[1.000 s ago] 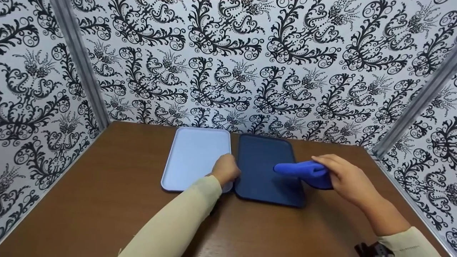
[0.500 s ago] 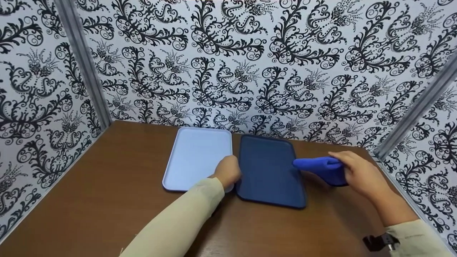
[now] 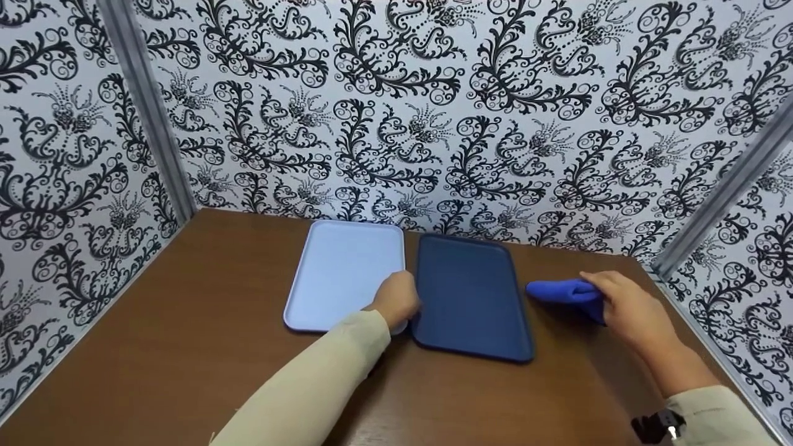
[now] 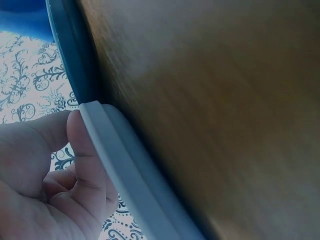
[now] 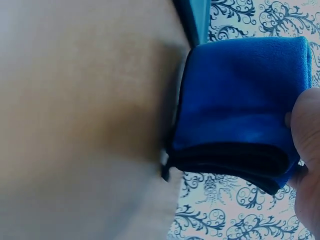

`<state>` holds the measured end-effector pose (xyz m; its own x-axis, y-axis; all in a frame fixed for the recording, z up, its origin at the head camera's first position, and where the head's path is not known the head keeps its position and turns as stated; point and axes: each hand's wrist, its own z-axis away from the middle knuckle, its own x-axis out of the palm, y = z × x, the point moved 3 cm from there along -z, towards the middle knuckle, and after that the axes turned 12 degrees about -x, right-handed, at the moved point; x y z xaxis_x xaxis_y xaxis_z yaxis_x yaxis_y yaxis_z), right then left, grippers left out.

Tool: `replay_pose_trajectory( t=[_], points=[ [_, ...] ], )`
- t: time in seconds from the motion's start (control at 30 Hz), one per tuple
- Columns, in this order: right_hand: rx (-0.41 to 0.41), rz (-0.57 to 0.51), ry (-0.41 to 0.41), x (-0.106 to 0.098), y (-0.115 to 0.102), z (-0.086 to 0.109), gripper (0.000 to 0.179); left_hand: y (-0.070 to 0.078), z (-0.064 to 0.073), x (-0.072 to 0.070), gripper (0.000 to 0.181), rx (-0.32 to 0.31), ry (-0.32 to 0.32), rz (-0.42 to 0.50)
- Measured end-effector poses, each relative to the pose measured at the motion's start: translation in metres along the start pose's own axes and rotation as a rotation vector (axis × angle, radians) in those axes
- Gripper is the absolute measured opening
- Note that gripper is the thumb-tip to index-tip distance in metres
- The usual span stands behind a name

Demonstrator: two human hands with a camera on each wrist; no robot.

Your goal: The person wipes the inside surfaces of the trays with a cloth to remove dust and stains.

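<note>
My left hand (image 3: pixel 396 301) is at the right rim of the light blue tray (image 3: pixel 331 279), near its front corner. In the left wrist view its curled fingers (image 4: pixel 82 160) hold at the raised rim, with the tips hidden behind it. A folded blue cloth (image 3: pixel 554 291) with dark edging hangs from my right hand (image 3: pixel 635 313), low over the table to the right of the dark blue tray (image 3: pixel 468 297). Seen from the right wrist, the thumb (image 5: pixel 307 125) and fingers pinch the folded end of the cloth, and its loose end points toward the dark tray.
Both trays lie side by side on the brown wooden table (image 3: pixel 204 297), a narrow gap between them. A white wall (image 3: pixel 396 111) with black scrollwork stands along the back, and patterned side panels (image 3: pixel 56 161) flank the table.
My right hand has moved right with the cloth, from over the dark blue tray to beside it, and sunk lower. My left hand stays at the light blue tray's rim.
</note>
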<state>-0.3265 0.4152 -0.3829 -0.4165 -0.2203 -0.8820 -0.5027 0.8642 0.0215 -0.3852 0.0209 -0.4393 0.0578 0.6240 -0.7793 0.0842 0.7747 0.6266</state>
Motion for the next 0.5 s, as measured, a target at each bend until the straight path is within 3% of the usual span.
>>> replay_pose_trajectory(
  t=[0.13, 0.27, 0.33, 0.5],
  points=[
    [-0.010, 0.003, -0.019, 0.007, -0.004, 0.009, 0.056, -0.012, -0.012, 0.011, 0.028, 0.028, 0.012, -0.005],
    [-0.080, 0.016, -0.050, 0.012, -0.010, 0.018, 0.062, -0.005, -0.002, 0.003, 0.032, 0.022, 0.016, -0.023],
    [-0.118, 0.022, -0.063, 0.015, -0.014, 0.023, 0.063, 0.004, 0.010, -0.009, 0.034, 0.001, 0.004, -0.034],
    [-0.136, 0.023, -0.106, 0.022, -0.021, 0.037, 0.058, 0.010, 0.016, -0.012, 0.037, -0.010, 0.018, -0.061]
  ],
)
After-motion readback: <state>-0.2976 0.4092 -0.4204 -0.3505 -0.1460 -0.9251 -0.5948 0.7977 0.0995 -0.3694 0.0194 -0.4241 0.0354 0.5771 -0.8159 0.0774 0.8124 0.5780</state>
